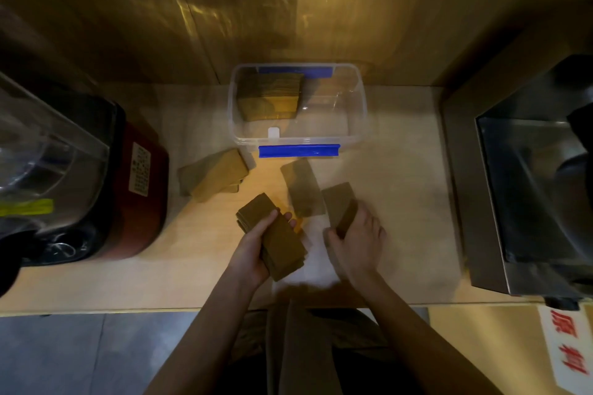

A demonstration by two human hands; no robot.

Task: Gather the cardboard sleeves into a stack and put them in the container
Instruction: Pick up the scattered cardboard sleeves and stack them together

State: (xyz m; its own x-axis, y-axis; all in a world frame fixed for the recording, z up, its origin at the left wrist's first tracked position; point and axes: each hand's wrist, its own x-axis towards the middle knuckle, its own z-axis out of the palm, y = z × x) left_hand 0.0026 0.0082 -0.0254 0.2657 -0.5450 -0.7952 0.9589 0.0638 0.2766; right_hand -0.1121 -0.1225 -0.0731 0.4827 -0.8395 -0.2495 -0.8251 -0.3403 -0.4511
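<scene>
My left hand (256, 245) grips a stack of brown cardboard sleeves (279, 240) just above the counter, near its front. My right hand (359, 237) closes on the near end of a single sleeve (340, 202) lying flat to the right. Another flat sleeve (301, 187) lies between the two. A loose pile of sleeves (215, 175) rests left of the clear plastic container (359, 99), whose blue clips face front and back. Inside the container, at its left side, sits a stack of sleeves (272, 94).
A blender with a red base (141, 189) and clear cover stands at the left. A steel sink (526, 189) fills the right side. The light counter (401, 170) ends at its front edge by my body. A wooden wall rises behind the container.
</scene>
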